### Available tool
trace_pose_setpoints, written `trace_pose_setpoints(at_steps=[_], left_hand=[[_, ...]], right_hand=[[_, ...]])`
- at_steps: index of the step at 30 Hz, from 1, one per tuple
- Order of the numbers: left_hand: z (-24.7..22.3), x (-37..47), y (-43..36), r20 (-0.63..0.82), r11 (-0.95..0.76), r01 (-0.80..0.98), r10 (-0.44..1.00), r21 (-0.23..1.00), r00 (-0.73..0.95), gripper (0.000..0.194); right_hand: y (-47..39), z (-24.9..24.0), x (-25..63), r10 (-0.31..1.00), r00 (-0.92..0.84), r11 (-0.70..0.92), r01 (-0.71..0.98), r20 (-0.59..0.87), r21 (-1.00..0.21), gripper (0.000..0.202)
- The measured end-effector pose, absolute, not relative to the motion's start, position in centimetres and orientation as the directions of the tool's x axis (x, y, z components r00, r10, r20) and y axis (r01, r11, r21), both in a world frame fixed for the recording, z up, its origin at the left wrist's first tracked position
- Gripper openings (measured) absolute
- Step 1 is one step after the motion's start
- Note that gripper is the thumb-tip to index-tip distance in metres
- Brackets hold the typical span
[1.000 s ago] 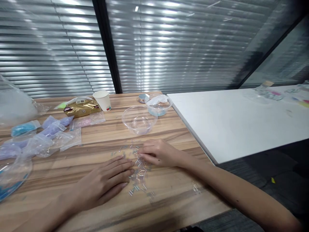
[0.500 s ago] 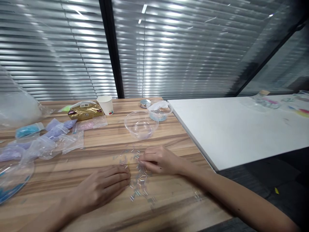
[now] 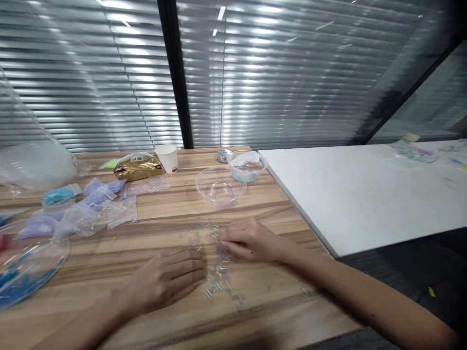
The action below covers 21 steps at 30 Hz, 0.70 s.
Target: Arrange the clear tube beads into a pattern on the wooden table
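Note:
Small clear tube beads (image 3: 222, 267) lie scattered on the wooden table between my two hands. My left hand (image 3: 168, 279) rests palm down with its fingers stretched out, the fingertips at the left edge of the beads. My right hand (image 3: 251, 239) is at the right of the pile, fingers curled and pinched together among the beads; whatever is between the fingertips is too small to make out. Just beyond the beads stands a clear plastic bowl (image 3: 221, 194). Behind it, a second clear bowl (image 3: 248, 175) holds white tissue and something pale blue.
On the left are small bags of lilac beads (image 3: 97, 196), a blue bead bag (image 3: 60, 194) and a clear dish (image 3: 54, 270) with blue pieces. A gold tissue pack (image 3: 138, 167), paper cup (image 3: 167, 158) and round tin (image 3: 225, 155) stand behind. A white table (image 3: 350, 194) adjoins at right.
The view has turned slightly left, so everything sits further right in the picture. Both hands keep nearly the same place beside the beads.

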<state>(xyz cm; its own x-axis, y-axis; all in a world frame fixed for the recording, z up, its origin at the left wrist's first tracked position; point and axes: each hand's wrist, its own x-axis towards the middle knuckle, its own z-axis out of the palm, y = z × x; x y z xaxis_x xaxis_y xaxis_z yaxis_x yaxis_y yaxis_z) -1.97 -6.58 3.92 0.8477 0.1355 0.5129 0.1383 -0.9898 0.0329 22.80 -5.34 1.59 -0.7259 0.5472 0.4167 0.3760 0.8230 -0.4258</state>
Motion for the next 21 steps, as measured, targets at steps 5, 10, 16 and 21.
trace_pose_setpoints(at_steps=[5,10,16,21], left_hand=[[3.85,-1.59,-6.63,0.542,-0.991,0.127,0.128,0.038,0.831,0.021],[3.78,-1.63,-6.57,0.530,-0.992,0.119,0.129,0.053,0.839,0.019],[3.57,-1.82,-6.57,0.534,-0.991,0.121,0.131,0.053,0.836,0.018],[3.66,-1.78,-6.60,0.530,-0.990,0.130,0.141,0.058,0.836,0.019]], right_hand=[[-5.40,1.68,22.74,0.549,-0.726,0.822,0.381,0.413,-0.424,0.022],[-5.46,1.59,22.79,0.553,-0.732,0.822,0.398,0.399,-0.408,0.022],[-5.47,1.65,22.77,0.559,-0.733,0.813,0.395,0.388,-0.427,0.021],[-5.43,1.79,22.76,0.566,-0.745,0.806,0.410,0.353,-0.427,0.020]])
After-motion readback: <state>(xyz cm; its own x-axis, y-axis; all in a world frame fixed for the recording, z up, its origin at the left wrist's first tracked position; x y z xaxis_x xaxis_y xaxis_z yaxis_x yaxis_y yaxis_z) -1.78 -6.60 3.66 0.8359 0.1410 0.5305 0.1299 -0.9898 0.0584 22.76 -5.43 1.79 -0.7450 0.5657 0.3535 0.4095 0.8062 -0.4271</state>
